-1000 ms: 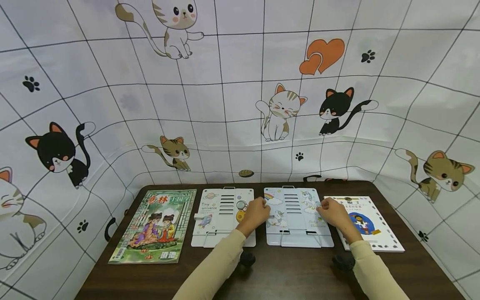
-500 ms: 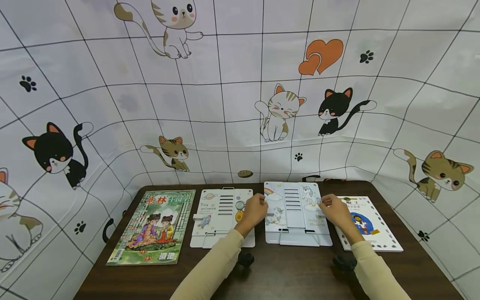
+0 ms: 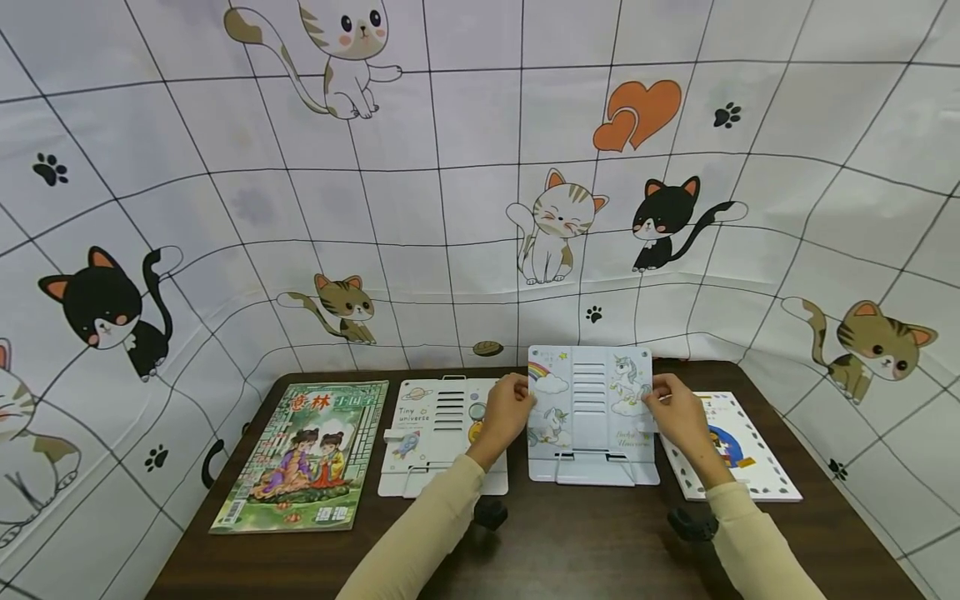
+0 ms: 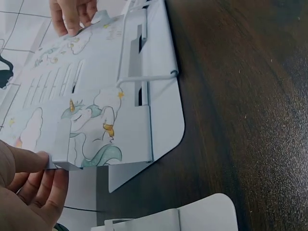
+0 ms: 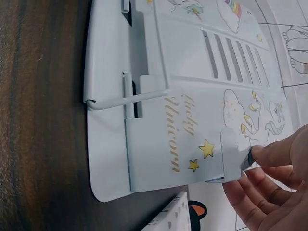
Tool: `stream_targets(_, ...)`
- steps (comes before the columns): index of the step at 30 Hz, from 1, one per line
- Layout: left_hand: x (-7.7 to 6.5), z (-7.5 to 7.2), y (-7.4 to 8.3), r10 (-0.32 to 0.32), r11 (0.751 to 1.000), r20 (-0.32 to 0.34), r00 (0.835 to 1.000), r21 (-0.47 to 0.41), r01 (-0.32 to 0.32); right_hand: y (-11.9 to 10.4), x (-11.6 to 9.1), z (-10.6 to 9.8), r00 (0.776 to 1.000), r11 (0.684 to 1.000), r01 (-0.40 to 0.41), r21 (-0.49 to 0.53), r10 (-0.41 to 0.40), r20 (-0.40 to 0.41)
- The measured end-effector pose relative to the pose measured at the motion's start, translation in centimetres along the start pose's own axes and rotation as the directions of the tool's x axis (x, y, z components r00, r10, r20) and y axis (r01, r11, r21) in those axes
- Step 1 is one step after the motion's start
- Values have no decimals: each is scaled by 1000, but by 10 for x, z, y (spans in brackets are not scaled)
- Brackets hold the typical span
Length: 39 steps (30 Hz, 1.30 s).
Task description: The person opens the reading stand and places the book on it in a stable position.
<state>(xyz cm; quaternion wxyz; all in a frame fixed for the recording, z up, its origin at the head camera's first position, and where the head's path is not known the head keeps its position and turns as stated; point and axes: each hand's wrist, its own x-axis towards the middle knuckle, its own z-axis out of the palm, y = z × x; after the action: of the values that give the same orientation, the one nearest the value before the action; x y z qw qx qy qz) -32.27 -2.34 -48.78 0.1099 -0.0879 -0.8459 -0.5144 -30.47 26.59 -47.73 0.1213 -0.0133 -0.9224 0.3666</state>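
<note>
Both hands pinch the unicorn stand (image 3: pixel 590 421): the left hand (image 3: pixel 510 410) at its left edge, the right hand (image 3: pixel 681 410) at its right. Each thumb lies on the printed face with fingers behind the edge, so the panel is clamped between them. In the wrist views each grip sits just beside a small side tab, the left tab (image 4: pixel 60 144) and the right tab (image 5: pixel 231 155), probably because the edge there leaves room for fingers behind.

The panel slopes up from its base, and a wedge-shaped gap shows between the two in the left wrist view. Holding it at matching spots on both sides likely keeps it level and stops it twisting at the hinge. A wire rest (image 5: pixel 130 100) spans the front, where it could keep pages back. The base appears to lie on the table (image 3: pixel 585 554), which would steady it while the panel is held up.

The stand is centre-right on the table. Just to its left, the universe stand (image 3: pixel 431 437) lies flat, partly behind the left forearm. Beyond that is the magazine (image 3: pixel 303 458); to the right, the book (image 3: pixel 731 454) lies partly behind the right hand and forearm. This row leaves the front of the table for the arms.
</note>
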Motion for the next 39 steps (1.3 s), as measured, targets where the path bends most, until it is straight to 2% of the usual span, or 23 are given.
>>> stream_targets(5, 2, -2, 1, 38, 999, -36, 999, -20, -39, -5, -3, -6, 1000, 999, 22, 34, -21, -16)
stream_targets(10, 3, -5, 3, 70, 998, -67, 995, -3, -70, -7, -6, -10, 999, 999, 34, 38, -33, -34)
stream_targets(24, 1, -10, 2, 56, 998, -19, 998, -17, -56, -4, -9, -14, 1000, 999, 26, 37, -26, 4)
stream_targets(33, 5, -11, 3, 64, 998, -21, 998, 13, -64, -2, -19, -16, 998, 997, 59, 39, -60, 15)
stream_targets(39, 9, -11, 6, 57, 998, -8, 998, 26, -57, -3, -30, -16, 998, 997, 49, 52, -50, 25)
